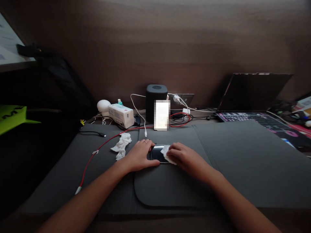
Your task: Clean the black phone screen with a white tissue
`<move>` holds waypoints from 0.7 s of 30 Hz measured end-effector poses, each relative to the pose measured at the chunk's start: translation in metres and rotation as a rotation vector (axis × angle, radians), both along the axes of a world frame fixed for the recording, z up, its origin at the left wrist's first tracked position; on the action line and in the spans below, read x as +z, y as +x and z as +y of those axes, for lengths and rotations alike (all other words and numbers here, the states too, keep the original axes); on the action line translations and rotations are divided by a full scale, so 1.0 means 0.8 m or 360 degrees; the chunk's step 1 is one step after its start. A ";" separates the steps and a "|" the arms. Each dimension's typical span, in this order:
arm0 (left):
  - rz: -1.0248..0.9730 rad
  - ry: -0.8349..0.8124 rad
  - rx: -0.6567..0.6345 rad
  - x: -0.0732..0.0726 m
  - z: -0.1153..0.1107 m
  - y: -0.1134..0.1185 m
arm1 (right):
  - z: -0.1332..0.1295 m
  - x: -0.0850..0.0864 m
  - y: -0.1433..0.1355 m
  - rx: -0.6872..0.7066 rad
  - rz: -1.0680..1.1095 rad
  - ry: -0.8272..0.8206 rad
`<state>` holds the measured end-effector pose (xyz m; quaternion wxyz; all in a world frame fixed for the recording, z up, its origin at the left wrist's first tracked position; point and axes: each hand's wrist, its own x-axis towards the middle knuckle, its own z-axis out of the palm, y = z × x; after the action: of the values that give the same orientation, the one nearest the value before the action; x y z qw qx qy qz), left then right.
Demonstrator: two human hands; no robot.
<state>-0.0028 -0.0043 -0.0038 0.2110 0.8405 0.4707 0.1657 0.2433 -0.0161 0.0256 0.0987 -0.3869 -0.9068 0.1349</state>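
A dark-screened smartphone (157,152) lies flat on the grey desk mat, screen up. My left hand (141,155) grips its left end, thumb along the near edge and fingers at the far edge; a ring shows on one finger. A crumpled white tissue (165,150) is pinched in my right hand (182,157) and pressed against the right part of the screen. The phone's right end is hidden under the tissue and that hand. Left of my left hand lies another crumpled tissue (123,144).
Behind the phone stand a black speaker (150,103) and a blurred-out bright card (162,116). A tissue box (121,115) is at back left, an open laptop (252,94) at right. A red cable (88,163) curves across the mat (233,155), and a white cable end (145,133) lies beyond the phone.
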 end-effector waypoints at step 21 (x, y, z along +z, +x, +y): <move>0.0000 -0.0004 -0.0026 0.000 0.001 -0.002 | 0.004 -0.002 0.006 -0.0075 0.0227 -0.0110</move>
<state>-0.0043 -0.0033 -0.0037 0.2136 0.8441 0.4639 0.1634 0.2483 -0.0128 0.0242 0.1528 -0.4006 -0.8830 0.1909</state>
